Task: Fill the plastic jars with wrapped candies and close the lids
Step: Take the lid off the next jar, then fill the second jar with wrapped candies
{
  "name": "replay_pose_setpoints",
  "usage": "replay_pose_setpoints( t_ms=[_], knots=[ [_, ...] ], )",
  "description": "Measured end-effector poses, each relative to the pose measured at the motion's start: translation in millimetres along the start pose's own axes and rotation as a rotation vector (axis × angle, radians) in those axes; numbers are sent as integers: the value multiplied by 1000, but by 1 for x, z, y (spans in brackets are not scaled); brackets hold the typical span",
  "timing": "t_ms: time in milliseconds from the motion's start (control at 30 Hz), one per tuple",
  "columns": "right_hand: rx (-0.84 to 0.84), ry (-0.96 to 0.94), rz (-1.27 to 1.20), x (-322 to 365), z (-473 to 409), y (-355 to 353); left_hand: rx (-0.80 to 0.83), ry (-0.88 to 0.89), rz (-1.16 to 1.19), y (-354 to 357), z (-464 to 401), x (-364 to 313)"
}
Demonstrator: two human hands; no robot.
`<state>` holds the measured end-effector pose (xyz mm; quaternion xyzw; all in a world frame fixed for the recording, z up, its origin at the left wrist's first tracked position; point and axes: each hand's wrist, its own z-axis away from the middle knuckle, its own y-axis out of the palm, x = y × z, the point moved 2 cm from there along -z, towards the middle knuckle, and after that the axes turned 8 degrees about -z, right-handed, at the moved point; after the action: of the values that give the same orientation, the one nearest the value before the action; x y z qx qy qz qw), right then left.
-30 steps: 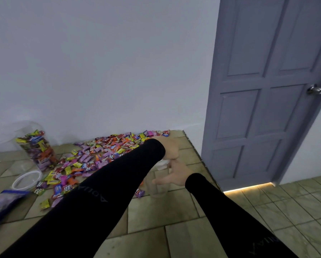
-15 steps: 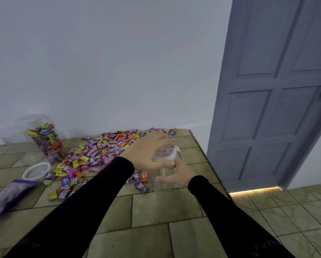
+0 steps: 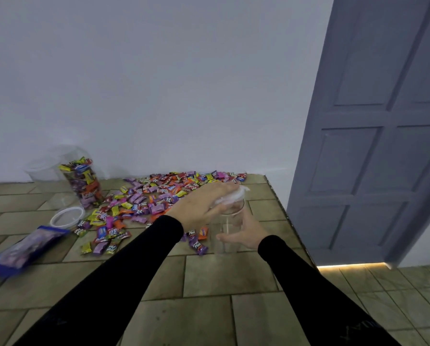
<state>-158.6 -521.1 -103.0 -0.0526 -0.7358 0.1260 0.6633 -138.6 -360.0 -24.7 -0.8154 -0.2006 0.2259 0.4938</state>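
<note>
A: Risk?

B: The empty clear plastic jar (image 3: 227, 231) stands on the tiled worktop (image 3: 209, 275) near its edge. The right hand (image 3: 243, 234) cups its side; the left hand (image 3: 204, 208) grips the white round lid (image 3: 231, 196), tilted on the rim. Twisting hard could tip the light jar.

A: Condition?

B: Transparent, unfilled. The loose wrapped candies (image 3: 156, 198) lie just beside it.
</note>
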Motion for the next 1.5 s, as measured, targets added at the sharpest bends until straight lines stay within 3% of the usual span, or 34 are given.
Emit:
replay_pose_setpoints(
  t_ms=[100, 200, 300, 367, 433, 533, 600, 667, 867, 1133, 1333, 1500],
  knots=[
    [-57, -7, 4, -1, 3, 0, -181, -220, 139, -11, 0, -1],
    [-78, 8, 12, 3, 5, 1, -350, -426, 130, -17, 4, 4],
    [-99, 8, 2, 4, 8, 1, -352, -619, -20, -17, 16, 22],
    [-101, 23, -10, 4, 11, 2, -188, -717, -19, -11, 26, 38],
    [-98, 24, -34, 4, 12, 2, 115, -751, 60, 1, 36, 49],
    [-95, 20, -54, 6, 15, 4, 513, -615, 44, 19, 48, 48],
    [-102, 22, -51, 7, 16, 5, 648, -542, -5, 32, 54, 46],
    [-110, 25, -41, 6, 16, 6, 678, -528, -20, 42, 57, 45],
    [-124, 20, -9, 7, 20, 8, 615, -510, -151, 51, 55, 41],
    [-157, -37, 35, 21, 20, -3, 648, -506, -214, 49, 49, 38],
    [-274, -254, 89, 70, 18, -16, 387, -566, -271, 26, 39, 41],
    [-240, -451, 287, 113, 2, 6, 130, -674, -238, 10, 51, 50]
  ],
)
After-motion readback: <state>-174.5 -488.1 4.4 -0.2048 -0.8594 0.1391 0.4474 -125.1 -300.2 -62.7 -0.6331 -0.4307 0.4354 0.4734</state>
